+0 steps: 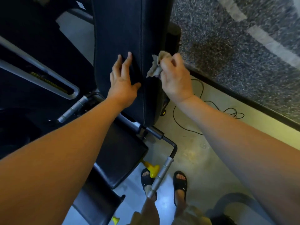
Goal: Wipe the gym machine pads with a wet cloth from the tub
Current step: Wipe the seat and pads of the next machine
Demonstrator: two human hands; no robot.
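Wiping is underway: the left hand (123, 82) lies flat, fingers straight, on the back pad (120, 30); the right hand (175, 78) clutches the cloth (155, 65), probably sweeping next along the pad's edge.

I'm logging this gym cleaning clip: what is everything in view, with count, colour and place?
back pad: one, dark navy, upright, top centre
seat pad: one, black, below it
cloth: one, beige-grey, by back pad's right edge
handles: two, silver, either side of seat pad
knob: one, yellow, under seat pad
cable: one, black, looped on floor, right
sandals: two, black, on the feet
left hand: one, flat on back pad
right hand: one, gripping the cloth
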